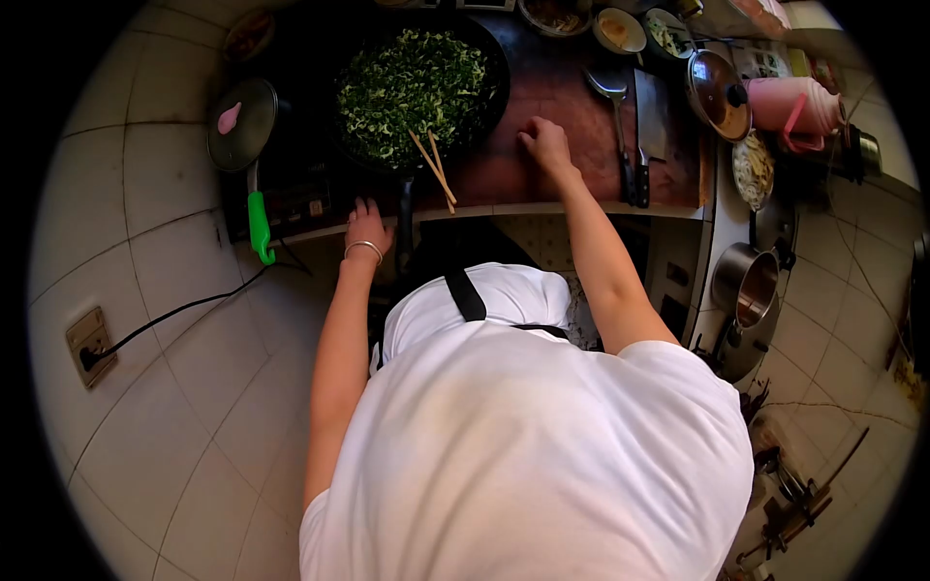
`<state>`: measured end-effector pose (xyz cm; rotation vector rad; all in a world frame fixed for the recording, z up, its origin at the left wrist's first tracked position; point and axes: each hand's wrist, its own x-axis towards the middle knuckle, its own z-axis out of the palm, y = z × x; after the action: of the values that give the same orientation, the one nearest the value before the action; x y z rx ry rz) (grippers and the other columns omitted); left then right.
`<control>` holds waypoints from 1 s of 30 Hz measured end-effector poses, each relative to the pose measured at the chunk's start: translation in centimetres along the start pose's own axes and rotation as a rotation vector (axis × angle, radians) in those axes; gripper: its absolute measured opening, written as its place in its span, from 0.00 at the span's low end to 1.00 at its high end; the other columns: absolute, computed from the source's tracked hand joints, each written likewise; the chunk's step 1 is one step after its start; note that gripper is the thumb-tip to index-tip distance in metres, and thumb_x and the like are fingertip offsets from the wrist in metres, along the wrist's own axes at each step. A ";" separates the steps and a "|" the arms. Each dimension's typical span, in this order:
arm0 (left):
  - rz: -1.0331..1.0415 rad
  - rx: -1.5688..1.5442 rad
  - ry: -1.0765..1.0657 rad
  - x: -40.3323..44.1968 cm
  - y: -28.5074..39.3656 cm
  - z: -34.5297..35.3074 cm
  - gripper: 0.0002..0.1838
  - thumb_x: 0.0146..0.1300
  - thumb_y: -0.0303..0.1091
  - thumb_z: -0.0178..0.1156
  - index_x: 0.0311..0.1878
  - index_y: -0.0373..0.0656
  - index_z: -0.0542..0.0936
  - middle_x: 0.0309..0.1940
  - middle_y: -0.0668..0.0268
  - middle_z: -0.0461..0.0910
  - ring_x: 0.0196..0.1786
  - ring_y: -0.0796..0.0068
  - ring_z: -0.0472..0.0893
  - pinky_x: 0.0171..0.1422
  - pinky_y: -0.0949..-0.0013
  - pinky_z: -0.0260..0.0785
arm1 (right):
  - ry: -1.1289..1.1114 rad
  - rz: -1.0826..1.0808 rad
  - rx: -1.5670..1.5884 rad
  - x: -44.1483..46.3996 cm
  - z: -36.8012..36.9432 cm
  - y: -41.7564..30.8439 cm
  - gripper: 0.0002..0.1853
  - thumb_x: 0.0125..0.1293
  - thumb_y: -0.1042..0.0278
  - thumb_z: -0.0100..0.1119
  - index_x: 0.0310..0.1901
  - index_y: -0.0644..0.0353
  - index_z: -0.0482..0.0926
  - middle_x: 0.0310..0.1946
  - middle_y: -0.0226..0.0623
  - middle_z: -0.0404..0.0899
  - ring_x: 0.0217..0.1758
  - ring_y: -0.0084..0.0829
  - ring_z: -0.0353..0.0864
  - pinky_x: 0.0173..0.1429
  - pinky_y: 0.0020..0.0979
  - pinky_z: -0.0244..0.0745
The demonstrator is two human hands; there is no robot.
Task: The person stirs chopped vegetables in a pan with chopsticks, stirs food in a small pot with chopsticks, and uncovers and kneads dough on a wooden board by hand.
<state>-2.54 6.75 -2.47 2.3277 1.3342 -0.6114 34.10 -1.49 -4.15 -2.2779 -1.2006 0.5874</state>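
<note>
My left hand [367, 229], with a bangle at the wrist, lies at the counter's front edge beside the black handle [405, 218] of a wok. Its fingers are stretched out and it holds nothing. The black wok [499, 85] is full of chopped greens [412, 92] with pale bits. A pair of wooden chopsticks [438, 174] leans over its near rim. To the right of the wok, my right hand [546, 145] rests on the reddish-brown countertop [542, 87], fingers curled in, with nothing visible in them. A metal spatula [612, 92] and a cleaver [651, 116] lie to its right.
At the left are a lidded pan [242, 126] and its green handle [258, 228]. Several bowls, including a white bowl [620, 31], line the back. A glass lid [719, 95], pink thermos [794, 108], plate of pale food [753, 169] and steel pot [746, 283] stand right.
</note>
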 end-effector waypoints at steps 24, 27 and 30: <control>-0.011 -0.045 -0.013 0.3 0.2 0.0 0.45 0.54 0.41 0.65 0.70 0.31 0.54 0.71 0.43 0.50 0.69 0.45 0.60 0.69 0.57 0.62 | 0.179 -0.146 0.456 -0.4 -3.6 -9.6 0.09 0.55 0.74 0.60 0.39 0.59 0.79 0.31 0.39 0.83 0.36 0.30 0.83 0.42 0.30 0.77; -0.013 0.031 -0.047 -0.2 0.3 0.2 0.45 0.54 0.41 0.66 0.70 0.31 0.54 0.71 0.43 0.51 0.69 0.46 0.61 0.69 0.58 0.62 | 0.056 0.026 0.061 -0.6 -1.7 -1.6 0.09 0.55 0.69 0.63 0.38 0.58 0.79 0.33 0.42 0.83 0.40 0.41 0.83 0.44 0.38 0.77; -0.026 0.037 -0.033 0.2 0.5 0.3 0.45 0.54 0.42 0.66 0.69 0.31 0.55 0.71 0.43 0.50 0.68 0.46 0.61 0.69 0.58 0.62 | -0.035 0.038 -0.017 -1.8 -0.4 0.3 0.10 0.55 0.65 0.65 0.36 0.57 0.78 0.35 0.43 0.82 0.42 0.46 0.80 0.45 0.43 0.75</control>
<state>-2.06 6.48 -2.78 2.3228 1.3506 -0.6856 33.56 -3.19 -3.77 -2.3177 -1.1859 0.6363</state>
